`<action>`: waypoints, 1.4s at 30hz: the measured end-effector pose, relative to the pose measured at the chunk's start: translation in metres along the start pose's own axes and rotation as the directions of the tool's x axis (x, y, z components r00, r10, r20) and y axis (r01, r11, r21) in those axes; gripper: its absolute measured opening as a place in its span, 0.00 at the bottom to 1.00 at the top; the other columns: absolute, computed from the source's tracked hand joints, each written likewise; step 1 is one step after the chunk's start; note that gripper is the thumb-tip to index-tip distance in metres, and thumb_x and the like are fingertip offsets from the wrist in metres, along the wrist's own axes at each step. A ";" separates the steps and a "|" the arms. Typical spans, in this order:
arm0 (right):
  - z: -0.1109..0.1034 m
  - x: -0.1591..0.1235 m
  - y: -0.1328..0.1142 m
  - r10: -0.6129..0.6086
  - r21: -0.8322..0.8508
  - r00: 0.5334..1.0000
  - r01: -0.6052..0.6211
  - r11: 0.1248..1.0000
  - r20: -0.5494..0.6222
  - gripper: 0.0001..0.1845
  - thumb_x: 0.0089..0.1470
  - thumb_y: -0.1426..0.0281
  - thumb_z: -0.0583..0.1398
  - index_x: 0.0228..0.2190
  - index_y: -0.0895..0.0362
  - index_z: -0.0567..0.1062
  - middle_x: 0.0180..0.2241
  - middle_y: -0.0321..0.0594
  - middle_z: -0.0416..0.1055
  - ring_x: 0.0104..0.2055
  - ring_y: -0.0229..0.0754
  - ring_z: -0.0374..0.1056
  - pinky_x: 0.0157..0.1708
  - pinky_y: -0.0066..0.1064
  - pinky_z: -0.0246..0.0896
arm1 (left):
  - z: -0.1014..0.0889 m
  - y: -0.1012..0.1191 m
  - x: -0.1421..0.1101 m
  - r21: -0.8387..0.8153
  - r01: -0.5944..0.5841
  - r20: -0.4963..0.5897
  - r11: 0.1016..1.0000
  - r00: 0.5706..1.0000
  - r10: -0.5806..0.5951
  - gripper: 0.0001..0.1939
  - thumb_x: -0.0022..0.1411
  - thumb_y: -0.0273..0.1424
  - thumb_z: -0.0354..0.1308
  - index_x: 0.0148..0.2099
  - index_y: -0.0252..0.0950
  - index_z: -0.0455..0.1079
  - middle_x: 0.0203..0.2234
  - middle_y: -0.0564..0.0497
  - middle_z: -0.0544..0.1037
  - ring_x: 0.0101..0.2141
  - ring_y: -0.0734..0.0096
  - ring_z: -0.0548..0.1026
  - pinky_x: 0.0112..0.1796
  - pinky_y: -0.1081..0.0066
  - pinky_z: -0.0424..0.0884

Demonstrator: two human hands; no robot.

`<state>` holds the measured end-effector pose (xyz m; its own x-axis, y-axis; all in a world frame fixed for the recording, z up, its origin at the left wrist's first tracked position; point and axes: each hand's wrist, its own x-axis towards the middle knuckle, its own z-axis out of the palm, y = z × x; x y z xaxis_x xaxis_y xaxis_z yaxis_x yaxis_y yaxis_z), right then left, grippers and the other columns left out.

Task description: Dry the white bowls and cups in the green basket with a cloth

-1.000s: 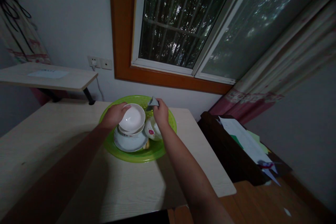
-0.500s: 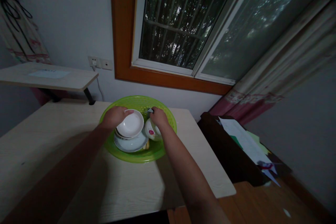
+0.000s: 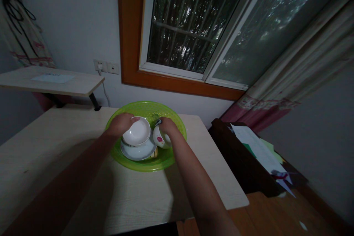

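Observation:
A green basin (image 3: pixel 129 164) stands on the wooden table (image 3: pixel 135 199) with dishes inside it. My left hand (image 3: pixel 121 124) is closed on the left rim of a white bowl (image 3: pixel 136 133), thumb over the edge. Below that bowl is a white plate (image 3: pixel 138 153). My right hand (image 3: pixel 168 126) is closed around a small grey object (image 3: pixel 158 122), mostly hidden by the fingers, so its kind is unclear. Just beneath this hand sits a white bowl with a pink flower (image 3: pixel 159 139), tilted in the basin. A yellowish piece (image 3: pixel 154 152) shows beside the plate.
On the left a raised shelf (image 3: pixel 55 81) bears a sheet of paper. Behind the table are a wall socket (image 3: pixel 100 65) and a barred window (image 3: pixel 188 25). To the right stands a dark cabinet (image 3: pixel 238 155) with papers (image 3: pixel 260 147) on top.
My right hand has moved slightly down with the grey object, closer to the flowered bowl. The white bowl in my left hand has shifted only a little.

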<state>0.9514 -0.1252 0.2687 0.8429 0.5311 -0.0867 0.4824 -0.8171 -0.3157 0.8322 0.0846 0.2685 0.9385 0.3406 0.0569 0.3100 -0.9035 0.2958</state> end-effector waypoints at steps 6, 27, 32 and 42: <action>0.004 -0.001 0.004 -0.040 -0.024 0.997 0.041 0.999 0.059 0.23 0.58 0.74 0.59 0.53 0.54 0.81 0.55 0.49 0.79 0.56 0.50 0.76 0.50 0.30 0.66 | 0.013 -0.009 0.007 0.024 -0.011 0.005 1.000 1.000 0.011 0.22 0.76 0.40 0.45 0.55 0.35 0.76 0.52 0.40 0.82 0.52 0.56 0.79 0.51 0.66 0.69; 0.001 0.000 0.007 -0.089 -0.101 0.993 0.097 0.990 0.082 0.19 0.54 0.74 0.65 0.48 0.54 0.84 0.51 0.48 0.81 0.52 0.51 0.78 0.48 0.30 0.67 | 0.017 -0.014 0.010 0.014 -0.003 -0.022 1.000 1.000 0.004 0.19 0.73 0.35 0.50 0.58 0.35 0.75 0.54 0.39 0.81 0.55 0.57 0.78 0.55 0.66 0.68; 0.001 0.000 0.005 -0.086 -0.117 0.993 0.095 0.989 0.080 0.19 0.53 0.74 0.65 0.48 0.54 0.84 0.51 0.48 0.81 0.53 0.50 0.77 0.49 0.30 0.66 | 0.014 -0.013 0.008 -0.001 0.019 -0.025 1.000 1.000 -0.019 0.19 0.74 0.36 0.48 0.56 0.34 0.75 0.52 0.39 0.82 0.53 0.57 0.79 0.53 0.66 0.69; -0.001 0.002 0.006 -0.092 -0.145 0.993 0.102 0.984 0.080 0.19 0.53 0.73 0.66 0.48 0.52 0.83 0.51 0.44 0.82 0.52 0.49 0.77 0.46 0.28 0.66 | 0.019 -0.016 0.013 -0.005 0.031 -0.034 0.999 0.999 -0.032 0.19 0.75 0.35 0.47 0.55 0.33 0.75 0.52 0.38 0.81 0.52 0.58 0.79 0.52 0.68 0.70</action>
<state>0.9567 -0.1294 0.2678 0.7734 0.6199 -0.1325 0.5957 -0.7822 -0.1826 0.8421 0.0981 0.2459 0.9224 0.3777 0.0803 0.3386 -0.8911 0.3020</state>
